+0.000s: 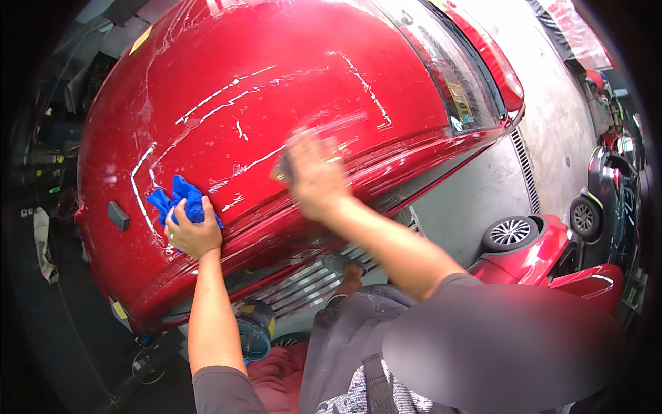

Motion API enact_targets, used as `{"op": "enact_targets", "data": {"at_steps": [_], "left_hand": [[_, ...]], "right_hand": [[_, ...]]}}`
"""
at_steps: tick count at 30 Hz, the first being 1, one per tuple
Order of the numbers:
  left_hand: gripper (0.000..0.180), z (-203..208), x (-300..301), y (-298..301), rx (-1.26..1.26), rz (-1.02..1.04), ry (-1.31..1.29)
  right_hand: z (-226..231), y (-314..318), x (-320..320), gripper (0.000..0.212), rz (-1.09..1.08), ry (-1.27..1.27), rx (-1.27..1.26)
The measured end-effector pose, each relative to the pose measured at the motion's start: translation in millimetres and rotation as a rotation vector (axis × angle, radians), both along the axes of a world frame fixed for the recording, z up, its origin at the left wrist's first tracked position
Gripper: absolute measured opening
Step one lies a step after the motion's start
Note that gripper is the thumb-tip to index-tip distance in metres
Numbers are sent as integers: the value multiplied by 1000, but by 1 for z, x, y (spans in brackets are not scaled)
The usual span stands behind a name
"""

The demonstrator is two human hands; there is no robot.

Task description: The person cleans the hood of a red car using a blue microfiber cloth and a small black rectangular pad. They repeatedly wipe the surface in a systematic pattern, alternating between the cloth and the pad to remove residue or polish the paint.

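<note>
Left hand [194, 232] with fingers curled shut, right hand [316, 174] flat and blurred, both forearms extended forward

The car panel [276, 76] is a glossy deep red, streaked with thin white lines and pale wet smears, and a small dark grey block [118, 215] sits at its left edge. A bright blue cloth [181, 200] shows under the left hand [193, 231]. To the right, a second red car [545, 255] has a silver-spoked wheel on pale grey floor [552, 117].
</note>
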State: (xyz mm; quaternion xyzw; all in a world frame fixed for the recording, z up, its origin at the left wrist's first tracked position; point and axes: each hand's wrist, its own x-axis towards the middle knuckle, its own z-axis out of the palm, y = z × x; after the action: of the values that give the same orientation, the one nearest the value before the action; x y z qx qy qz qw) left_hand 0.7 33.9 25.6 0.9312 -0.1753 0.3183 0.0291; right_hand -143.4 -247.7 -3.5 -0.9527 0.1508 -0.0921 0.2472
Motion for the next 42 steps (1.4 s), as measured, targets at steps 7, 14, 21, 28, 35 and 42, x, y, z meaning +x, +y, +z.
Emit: {"op": "enact_targets", "data": {"at_steps": [7, 14, 21, 28, 35, 42], "left_hand": [[52, -13, -4, -14, -14, 113, 47], [52, -23, 0, -26, -35, 86, 86], [50, -24, 1, -26, -56, 48, 65], [50, -20, 4, -30, -56, 53, 80], [48, -20, 0, -18, -28, 76, 111], [48, -22, 3, -18, -19, 65, 104]], "right_hand": [[10, 3, 12, 68, 223, -10, -51], [-52, -308, -93, 65, -481, 335, -10], [-59, -254, -46, 57, -348, 31, -247], [3, 62, 37, 67, 222, 5, -38], [-35, -182, -24, 59, -128, 116, -370], [-35, -191, 5, 65, -470, 304, -352]]}}
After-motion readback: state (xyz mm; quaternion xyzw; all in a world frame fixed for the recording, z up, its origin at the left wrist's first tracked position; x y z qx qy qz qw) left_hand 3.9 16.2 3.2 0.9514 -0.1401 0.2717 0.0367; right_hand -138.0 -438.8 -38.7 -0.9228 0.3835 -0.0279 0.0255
